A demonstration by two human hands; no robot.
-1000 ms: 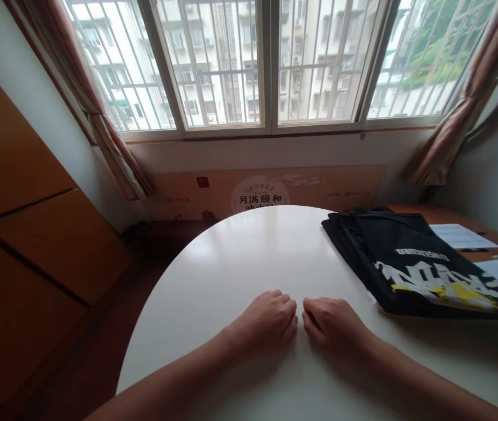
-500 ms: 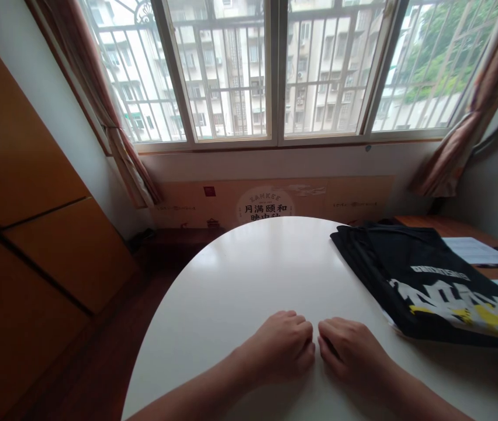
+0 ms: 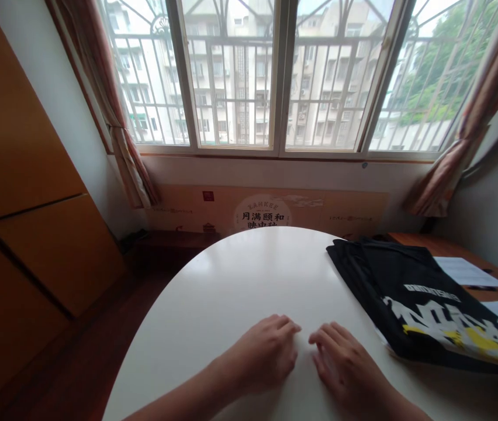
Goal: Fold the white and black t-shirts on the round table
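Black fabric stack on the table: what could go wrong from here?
The black fabric stack has several layered edges, so pulling the top could drag others askew. Papers lie close beyond it and might get brushed. The right hand is nearest; a careless sideways move could shift the stack.

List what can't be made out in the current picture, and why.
Head view, all four:
Palms of the left hand and right hand: hidden by the hands' backs.
Right end of the folded black garments: cut off by the right edge.
Text on the farther paper sheet: too small.
Lower middle of the banner: hidden behind the white table.
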